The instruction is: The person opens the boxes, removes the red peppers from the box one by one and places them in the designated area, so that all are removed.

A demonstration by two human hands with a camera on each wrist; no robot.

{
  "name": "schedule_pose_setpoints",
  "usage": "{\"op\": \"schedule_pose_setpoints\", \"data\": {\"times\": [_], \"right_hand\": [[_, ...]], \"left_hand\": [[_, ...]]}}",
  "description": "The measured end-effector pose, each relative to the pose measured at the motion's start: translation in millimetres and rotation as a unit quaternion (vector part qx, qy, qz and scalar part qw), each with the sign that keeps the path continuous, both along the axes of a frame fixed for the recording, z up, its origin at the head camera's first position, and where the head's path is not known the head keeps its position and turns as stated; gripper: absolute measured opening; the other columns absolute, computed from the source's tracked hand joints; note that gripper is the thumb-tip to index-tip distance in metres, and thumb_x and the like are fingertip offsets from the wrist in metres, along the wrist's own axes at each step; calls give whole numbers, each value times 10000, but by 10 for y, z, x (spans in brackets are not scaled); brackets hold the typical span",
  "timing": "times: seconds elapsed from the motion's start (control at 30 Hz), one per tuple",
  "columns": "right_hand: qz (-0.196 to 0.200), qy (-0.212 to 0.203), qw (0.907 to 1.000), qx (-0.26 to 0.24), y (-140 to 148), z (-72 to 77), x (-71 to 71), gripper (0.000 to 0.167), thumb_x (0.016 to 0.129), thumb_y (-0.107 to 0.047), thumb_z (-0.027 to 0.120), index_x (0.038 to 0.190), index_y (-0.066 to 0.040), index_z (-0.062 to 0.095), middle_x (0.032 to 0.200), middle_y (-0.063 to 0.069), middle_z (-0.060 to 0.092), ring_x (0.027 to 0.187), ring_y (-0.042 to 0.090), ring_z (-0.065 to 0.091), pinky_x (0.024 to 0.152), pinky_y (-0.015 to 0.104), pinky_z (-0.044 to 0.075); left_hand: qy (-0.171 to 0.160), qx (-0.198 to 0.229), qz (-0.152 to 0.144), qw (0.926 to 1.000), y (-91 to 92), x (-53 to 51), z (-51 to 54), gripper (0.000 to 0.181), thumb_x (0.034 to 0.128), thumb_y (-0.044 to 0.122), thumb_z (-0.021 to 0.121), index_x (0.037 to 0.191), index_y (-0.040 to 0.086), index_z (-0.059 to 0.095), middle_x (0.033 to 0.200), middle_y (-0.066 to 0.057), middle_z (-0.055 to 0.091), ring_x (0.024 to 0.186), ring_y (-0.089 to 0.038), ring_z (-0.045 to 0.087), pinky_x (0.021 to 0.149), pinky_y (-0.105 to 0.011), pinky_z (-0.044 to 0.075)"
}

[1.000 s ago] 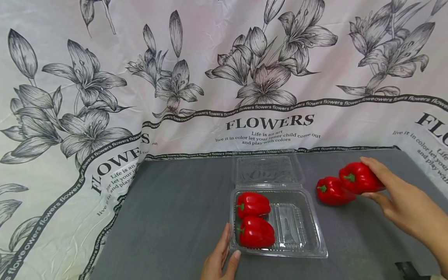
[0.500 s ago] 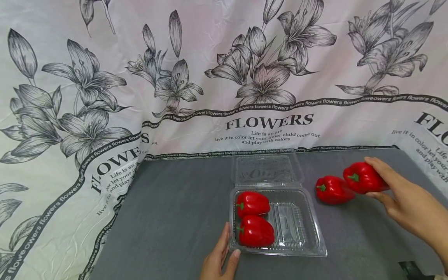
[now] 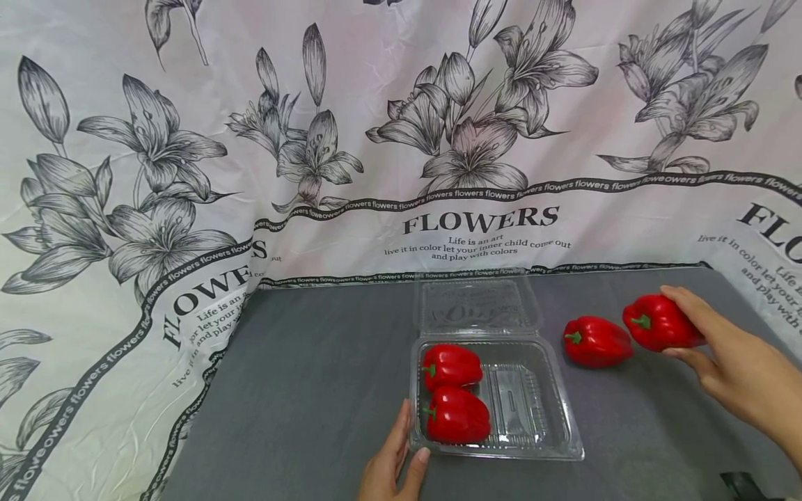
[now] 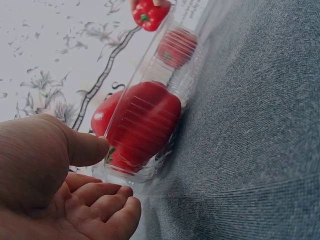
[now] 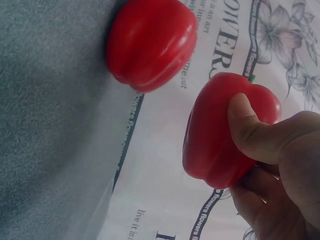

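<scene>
My right hand (image 3: 729,351) grips a red bell pepper (image 3: 663,323) between thumb and fingers; in the right wrist view the thumb lies across the held pepper (image 5: 220,137). Just left of it, another red bell pepper (image 3: 598,342) lies on the grey table. A clear plastic clamshell box (image 3: 567,424) stands with its lid (image 3: 479,306) folded back. Two red bell peppers, a rear one (image 3: 452,365) and a front one (image 3: 459,415), lie in its left half. My left hand (image 3: 395,459) touches the box's front left corner, its thumb (image 4: 92,149) at the rim in the left wrist view.
A white cloth (image 3: 326,243) printed with flowers and lettering hangs behind and to the left of the table (image 3: 301,390). A small black object (image 3: 742,485) shows near the bottom right, by the right forearm.
My right hand has moved slightly to the right with its pepper, so a gap now shows between it and the pepper on the table. The left hand and the box stay put.
</scene>
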State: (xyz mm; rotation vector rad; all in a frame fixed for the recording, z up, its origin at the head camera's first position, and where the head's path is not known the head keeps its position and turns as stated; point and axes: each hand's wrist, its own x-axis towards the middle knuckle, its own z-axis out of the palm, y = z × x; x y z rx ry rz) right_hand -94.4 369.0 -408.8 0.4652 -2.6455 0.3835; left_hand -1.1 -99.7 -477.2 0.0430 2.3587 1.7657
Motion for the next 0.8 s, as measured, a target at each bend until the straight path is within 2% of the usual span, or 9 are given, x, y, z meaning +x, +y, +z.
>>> {"op": "schedule_pose_setpoints", "data": {"times": [0.1, 0.2, 0.33, 0.43, 0.67, 0.8], "right_hand": [[-34, 17, 10000, 27, 26, -17, 1, 1050, 764, -67, 884, 1655, -107, 331, 1529, 331, 485, 1004, 541, 659, 756, 686, 532], [-144, -53, 9999, -6, 47, -45, 12, 1079, 741, -25, 888, 1660, -119, 329, 1547, 316, 475, 1048, 540, 639, 859, 661, 504], [-317, -180, 9993, -33, 58, -78, 22, 1138, 706, 46, 894, 1669, -130, 312, 1585, 303, 440, 1085, 554, 615, 850, 681, 488], [-389, -212, 9990, -8, 61, -94, 21, 1172, 678, 80, 898, 1669, -120, 306, 1599, 308, 421, 1081, 573, 614, 771, 708, 497], [-472, -379, 9982, -42, 81, -120, 25, 1130, 723, 73, 883, 1669, -117, 296, 1608, 351, 372, 1087, 658, 583, 786, 766, 497], [-471, -367, 9982, -34, 112, -148, 32, 1106, 729, 53, 887, 1660, -118, 316, 1591, 355, 392, 1075, 658, 590, 779, 768, 496]], "left_hand": [[-7, 1, -8, 10000, 1, -5, -4, 784, 1053, 382, 664, 1654, 24, 312, 1671, -117, 401, 1520, -321, 407, 1184, -450, 385], [-148, 7, 24, 9999, 4, -10, 1, 798, 1043, 385, 678, 1659, 40, 307, 1675, -99, 396, 1528, -303, 400, 1191, -460, 365], [-275, -4, 36, 9996, 9, -18, 9, 819, 1033, 392, 689, 1664, 48, 296, 1682, -88, 384, 1537, -292, 387, 1196, -466, 342], [-282, -22, 35, 9996, 14, -20, 7, 823, 1032, 390, 691, 1664, 42, 294, 1683, -91, 382, 1538, -291, 384, 1196, -466, 340], [-276, -71, 38, 9996, 14, -16, 4, 823, 1034, 402, 686, 1664, 44, 295, 1680, -87, 387, 1534, -291, 390, 1191, -471, 350], [-286, -92, 35, 9995, 17, -19, 4, 825, 1033, 406, 688, 1664, 44, 297, 1678, -85, 391, 1532, -293, 394, 1191, -474, 348]]}}
